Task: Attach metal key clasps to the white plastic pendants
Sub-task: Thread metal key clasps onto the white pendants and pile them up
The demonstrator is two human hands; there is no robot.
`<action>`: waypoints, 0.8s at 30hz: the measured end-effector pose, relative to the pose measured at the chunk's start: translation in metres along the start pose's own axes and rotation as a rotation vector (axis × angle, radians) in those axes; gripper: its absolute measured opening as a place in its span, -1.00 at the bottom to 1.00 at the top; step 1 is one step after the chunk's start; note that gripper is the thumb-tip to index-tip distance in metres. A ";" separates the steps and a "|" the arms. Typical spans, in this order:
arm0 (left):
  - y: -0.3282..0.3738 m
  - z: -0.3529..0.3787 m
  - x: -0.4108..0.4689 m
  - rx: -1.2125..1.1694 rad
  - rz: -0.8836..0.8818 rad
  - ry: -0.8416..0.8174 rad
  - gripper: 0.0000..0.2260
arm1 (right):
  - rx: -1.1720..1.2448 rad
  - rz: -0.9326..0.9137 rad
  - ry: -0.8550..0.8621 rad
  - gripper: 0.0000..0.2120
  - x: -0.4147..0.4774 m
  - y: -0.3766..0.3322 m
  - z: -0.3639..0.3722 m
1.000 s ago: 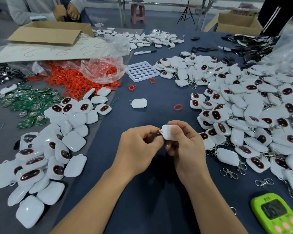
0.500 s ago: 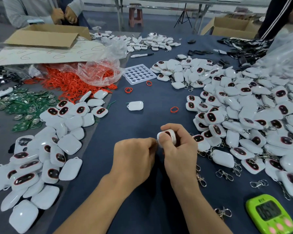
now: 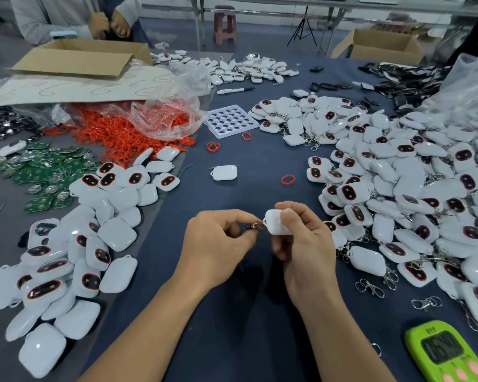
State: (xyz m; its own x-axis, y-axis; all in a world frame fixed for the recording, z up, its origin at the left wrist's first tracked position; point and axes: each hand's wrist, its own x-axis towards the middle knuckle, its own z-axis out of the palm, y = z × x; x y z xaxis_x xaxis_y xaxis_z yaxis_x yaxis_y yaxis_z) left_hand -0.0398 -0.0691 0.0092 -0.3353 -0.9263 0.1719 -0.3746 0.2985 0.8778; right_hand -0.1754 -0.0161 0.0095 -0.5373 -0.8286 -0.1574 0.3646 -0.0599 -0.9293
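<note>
My right hand (image 3: pixel 301 244) grips a white plastic pendant (image 3: pixel 275 221) above the dark blue table, thumb on top. My left hand (image 3: pixel 218 241) pinches a small metal key clasp (image 3: pixel 257 224) whose ring meets the pendant's left corner loop. A pile of white pendants without clasps (image 3: pixel 75 244) lies to the left. A larger heap of pendants with clasps (image 3: pixel 398 188) spreads over the right side. Loose metal clasps (image 3: pixel 370 288) lie on the cloth near my right wrist.
A green digital timer (image 3: pixel 444 354) sits at the bottom right. Red rubber rings (image 3: pixel 122 133) spill from a plastic bag at the left, beside green circuit boards (image 3: pixel 44 169). A white hole tray (image 3: pixel 231 121), a single pendant (image 3: pixel 224 172) and another person's hands (image 3: pixel 111 23) lie farther back.
The pendant has turned in my right hand so its white back faces up, and my left hand has drawn slightly left, showing the clasp ring at the pendant's loop.
</note>
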 end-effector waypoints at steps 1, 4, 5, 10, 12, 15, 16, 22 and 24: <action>0.001 0.001 -0.002 0.046 0.021 0.018 -0.76 | -0.003 0.013 0.001 -0.79 0.001 0.000 0.000; 0.005 0.004 -0.009 0.236 0.101 0.077 -0.73 | -0.013 0.047 -0.002 -0.82 0.002 -0.001 -0.001; 0.005 0.005 -0.011 0.287 0.125 0.092 -0.73 | -0.018 0.050 -0.004 -0.82 0.002 -0.001 -0.001; 0.005 0.006 -0.013 0.477 0.282 0.171 -0.92 | -0.064 0.050 -0.006 -0.79 0.001 0.001 -0.001; 0.004 0.006 -0.011 0.557 0.328 0.187 -0.87 | -0.081 0.047 -0.005 -0.78 0.001 0.001 -0.001; 0.007 0.003 -0.009 0.670 0.396 0.187 -0.79 | -0.106 0.045 -0.001 -0.76 0.001 0.002 0.000; 0.008 0.001 -0.008 0.695 0.414 0.181 -0.78 | -0.114 0.043 0.001 -0.75 0.001 0.002 0.000; 0.007 -0.002 -0.008 0.722 0.454 0.153 -0.77 | -0.145 0.029 0.002 -0.74 0.002 0.002 0.001; 0.006 0.000 -0.009 0.719 0.456 0.160 -0.76 | -0.150 0.026 0.001 -0.74 0.001 0.002 0.001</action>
State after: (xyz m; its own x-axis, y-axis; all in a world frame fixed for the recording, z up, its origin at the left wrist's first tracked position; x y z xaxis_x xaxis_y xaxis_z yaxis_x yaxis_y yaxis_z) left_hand -0.0387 -0.0592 0.0134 -0.4806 -0.6857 0.5466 -0.7067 0.6719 0.2215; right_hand -0.1751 -0.0178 0.0078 -0.5296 -0.8284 -0.1823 0.2604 0.0458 -0.9644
